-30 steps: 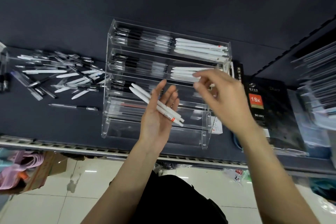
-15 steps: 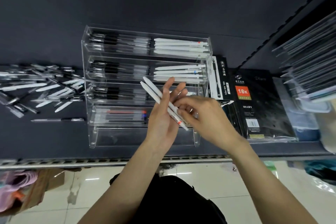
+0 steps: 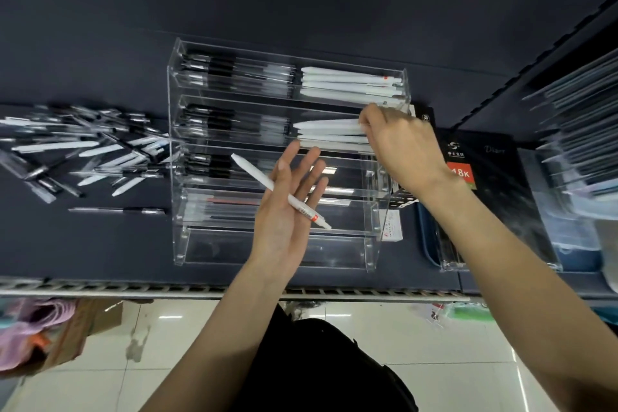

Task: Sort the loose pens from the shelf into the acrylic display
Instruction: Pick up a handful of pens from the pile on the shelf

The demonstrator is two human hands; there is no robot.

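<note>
The clear acrylic display (image 3: 177,237) stands on the dark shelf with stepped tiers: black pens on the left, white pens on the right. My left hand (image 3: 281,221) is palm up in front of it, fingers straight, with one white pen (image 3: 254,174) lying across them. My right hand (image 3: 401,150) is at the right end of the second tier, fingertips pinching the end of a white pen (image 3: 327,125) that lies among the white pens there. A heap of loose pens (image 3: 93,150) lies left of the display.
One dark pen (image 3: 117,210) lies apart near the display's lower left corner. A black diary box (image 3: 485,177) sits right of the display, with stacked clear packets (image 3: 585,127) beyond. The metal shelf edge (image 3: 200,288) runs across below; tiled floor lies underneath.
My right hand took one of the two white pens from my left hand and carried it up to the second tier. One pen stays on my left hand.
</note>
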